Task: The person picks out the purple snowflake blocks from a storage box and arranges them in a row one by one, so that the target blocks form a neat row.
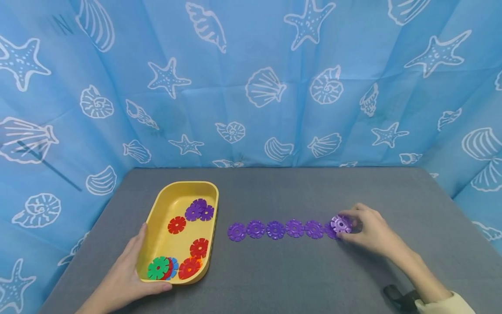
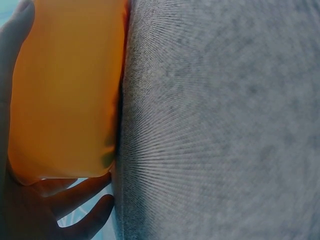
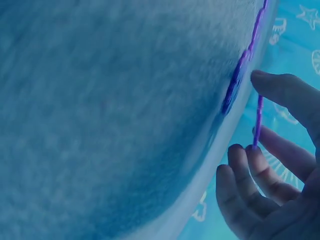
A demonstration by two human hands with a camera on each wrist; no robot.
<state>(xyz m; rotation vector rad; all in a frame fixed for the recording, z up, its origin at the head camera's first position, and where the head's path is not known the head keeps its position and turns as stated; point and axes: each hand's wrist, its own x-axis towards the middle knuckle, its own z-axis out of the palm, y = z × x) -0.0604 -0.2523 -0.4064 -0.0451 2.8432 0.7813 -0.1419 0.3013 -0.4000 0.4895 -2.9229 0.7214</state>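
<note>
right hand (image 1: pixel 370 231) pinches purple disc (image 1: pixel 345 222) at center right, above the right end of the disc row (image 1: pixel 275 226). left hand (image 1: pixel 124 274), spread wide, grips yellow tray (image 1: pixel 162 239) at lower left. curtain (image 1: pixel 243 56), upper left: faint "n" (image 1: pixel 64 25).

A creased light-blue fabric backdrop (image 1: pixel 243 59) printed with white-outlined starfish (image 1: pixel 309 25) and white-outlined seashells (image 1: pixel 263 88) fills the head view's upper half and both sides; a grey, fabric-textured surface (image 1: pixel 282 274) spans the lower centre.

cream right sleeve (image 1: pixel 445 304), black wrist piece (image 1: pixel 410 301)
</note>
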